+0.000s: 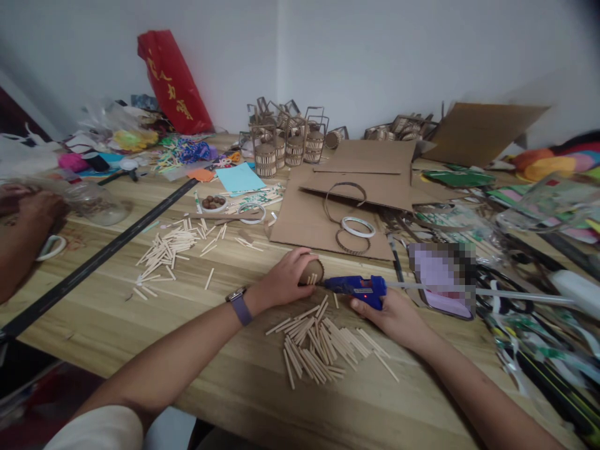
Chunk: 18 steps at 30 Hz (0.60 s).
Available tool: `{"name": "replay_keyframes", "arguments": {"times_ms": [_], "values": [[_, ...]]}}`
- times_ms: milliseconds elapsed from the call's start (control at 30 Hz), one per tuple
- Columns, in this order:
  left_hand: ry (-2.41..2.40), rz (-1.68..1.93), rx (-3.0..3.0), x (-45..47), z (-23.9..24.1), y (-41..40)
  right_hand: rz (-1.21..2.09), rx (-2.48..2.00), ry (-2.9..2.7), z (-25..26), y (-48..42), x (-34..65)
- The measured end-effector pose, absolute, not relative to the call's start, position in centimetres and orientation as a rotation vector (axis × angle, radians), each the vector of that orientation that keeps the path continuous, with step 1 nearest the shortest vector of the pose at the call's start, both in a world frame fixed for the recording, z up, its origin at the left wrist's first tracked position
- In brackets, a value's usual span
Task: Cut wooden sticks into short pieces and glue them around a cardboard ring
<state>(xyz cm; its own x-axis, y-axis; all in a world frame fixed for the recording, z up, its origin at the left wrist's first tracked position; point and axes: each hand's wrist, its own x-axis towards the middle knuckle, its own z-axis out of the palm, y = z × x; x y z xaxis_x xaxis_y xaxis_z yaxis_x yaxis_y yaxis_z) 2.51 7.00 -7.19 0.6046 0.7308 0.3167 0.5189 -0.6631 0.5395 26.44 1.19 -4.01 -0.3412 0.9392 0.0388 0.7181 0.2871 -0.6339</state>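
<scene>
My left hand [287, 278] is closed around a small round brown cardboard piece [311, 272] with a ridged rim, and a few short wooden sticks show on its face. In my right hand [398, 315] is a blue glue gun [359, 287], its small red light lit and a long clear glue stick [506, 292] running out of its back. The gun's nozzle points left and is right beside the rim of the round piece; whether they touch I cannot tell. Just below both hands lies a loose pile of short wooden sticks [319, 344].
Another stick pile [169, 250] lies left of centre, near a dish of brown beads [214, 203]. Cardboard sheets [300, 219] with hoops lie ahead, small stick baskets [266, 159] behind. A purple-screened phone [440, 275] and clutter stand right. Another person's hands [37, 209] are at far left.
</scene>
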Motion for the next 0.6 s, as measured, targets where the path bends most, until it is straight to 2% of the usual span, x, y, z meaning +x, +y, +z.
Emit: {"name": "replay_keyframes", "arguments": {"times_ms": [600], "values": [[1.000,0.717,2.437,2.58,-6.94,6.85,0.748,-1.483,-2.129,-4.27,1.24,26.48]]}}
